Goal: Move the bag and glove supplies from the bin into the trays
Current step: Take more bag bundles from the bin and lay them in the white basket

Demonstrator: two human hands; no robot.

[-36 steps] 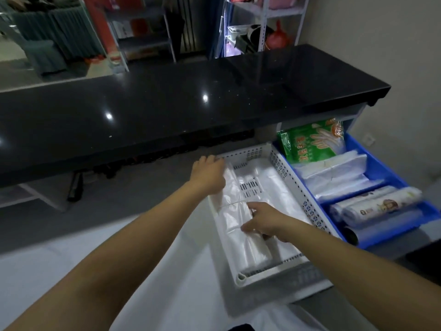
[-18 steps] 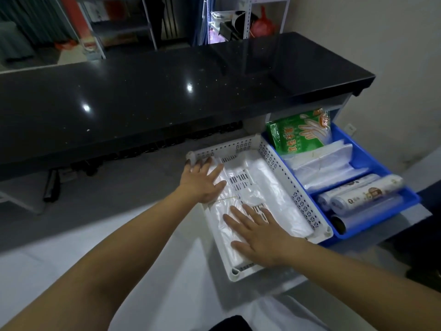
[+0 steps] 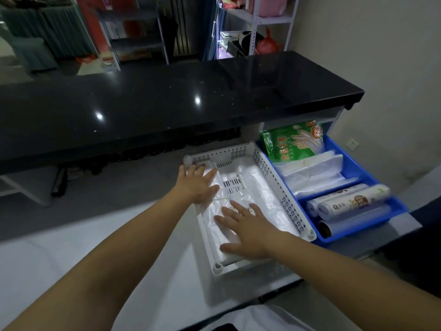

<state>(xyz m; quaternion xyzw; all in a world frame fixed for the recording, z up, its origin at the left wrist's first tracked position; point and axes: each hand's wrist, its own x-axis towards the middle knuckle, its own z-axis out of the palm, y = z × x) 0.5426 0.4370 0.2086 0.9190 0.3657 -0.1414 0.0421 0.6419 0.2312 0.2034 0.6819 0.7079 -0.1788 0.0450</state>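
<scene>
A white perforated tray [image 3: 290,206] holds a stack of clear plastic bags [image 3: 257,187]. My left hand [image 3: 196,183] lies flat with spread fingers on the far left part of the stack. My right hand [image 3: 248,231] presses flat on the near part, fingers apart. Right beside the tray stands a blue bin [image 3: 355,163]. It contains a green glove packet [image 3: 292,143] leaning at the back, folded clear bags [image 3: 315,172] in the middle, and bag rolls [image 3: 350,201] at the front.
A long black counter [image 3: 167,103] runs across behind the tray and overhangs the bin's back. Tray and bin sit on a white surface [image 3: 119,259] whose edge falls off at the lower right. Metal shelving [image 3: 253,27] stands beyond the counter.
My right hand went from pinching the bags to lying flat on them. My left hand flattened on the stack's far end. The view shifted a little.
</scene>
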